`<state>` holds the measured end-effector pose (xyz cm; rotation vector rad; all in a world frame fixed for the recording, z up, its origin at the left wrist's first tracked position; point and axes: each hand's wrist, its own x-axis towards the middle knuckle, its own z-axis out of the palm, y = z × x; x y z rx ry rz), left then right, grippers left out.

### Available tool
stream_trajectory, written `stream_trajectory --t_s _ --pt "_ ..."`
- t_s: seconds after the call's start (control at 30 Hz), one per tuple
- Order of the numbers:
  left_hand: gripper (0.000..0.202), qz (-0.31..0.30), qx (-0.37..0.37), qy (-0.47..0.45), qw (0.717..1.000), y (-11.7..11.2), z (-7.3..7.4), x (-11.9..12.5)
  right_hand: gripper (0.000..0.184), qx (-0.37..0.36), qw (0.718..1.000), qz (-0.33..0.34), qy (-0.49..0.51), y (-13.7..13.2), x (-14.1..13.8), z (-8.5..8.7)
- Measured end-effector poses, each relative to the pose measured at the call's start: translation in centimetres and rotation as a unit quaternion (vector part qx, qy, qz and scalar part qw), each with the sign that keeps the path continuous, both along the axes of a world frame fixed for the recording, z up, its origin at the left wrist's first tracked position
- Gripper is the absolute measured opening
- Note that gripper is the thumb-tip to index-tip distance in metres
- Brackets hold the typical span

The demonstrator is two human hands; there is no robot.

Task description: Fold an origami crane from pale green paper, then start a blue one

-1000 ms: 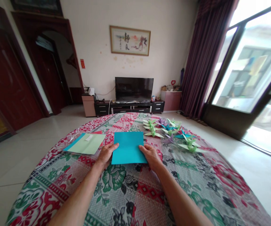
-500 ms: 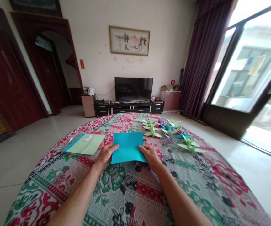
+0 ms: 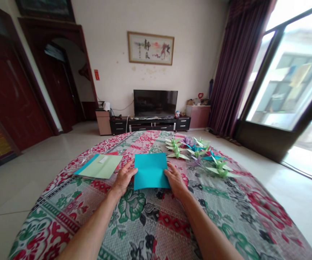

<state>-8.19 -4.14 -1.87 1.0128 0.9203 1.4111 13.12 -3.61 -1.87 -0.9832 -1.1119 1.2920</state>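
A teal square of paper lies flat on the round table's floral cloth in front of me. My left hand rests at the sheet's left edge, fingers stretched out, fingertips touching the paper. My right hand lies against the right edge, fingers extended along it. Neither hand has lifted the sheet.
A stack of coloured sheets, light green on top, lies to the left. Several folded paper cranes stand at the back right of the table. Beyond are a TV on a low cabinet, dark doors at left, curtains and a big window at right.
Both hands have slid a little forward along the sheet's side edges, and the fingers have stretched out more. The paper stays flat in about the same place.
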Motion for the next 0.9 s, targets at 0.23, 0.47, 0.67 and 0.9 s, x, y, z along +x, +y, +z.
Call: stream_trajectory --t_s 0.23,0.47,0.67,0.9 --pt "0.074 0.09 0.086 0.171 0.977 -0.6 0.7 0.2 0.057 0.025 0.999 0.012 0.036 -0.3 -0.1 0.1" --pt "0.046 0.156 0.136 0.251 0.946 -0.7 1.2 0.5 0.028 0.019 0.999 -0.023 -0.041 0.4 0.2 -0.8" --pt "0.04 0.085 0.022 0.188 0.978 -0.1 0.1 -0.2 0.046 -0.01 1.0 0.021 -0.009 0.2 1.3 -0.9" --pt "0.056 -0.02 -0.034 0.046 0.998 -0.2 0.1 -0.9 0.055 -0.06 0.979 0.125 0.15 -0.7 0.9 0.8"
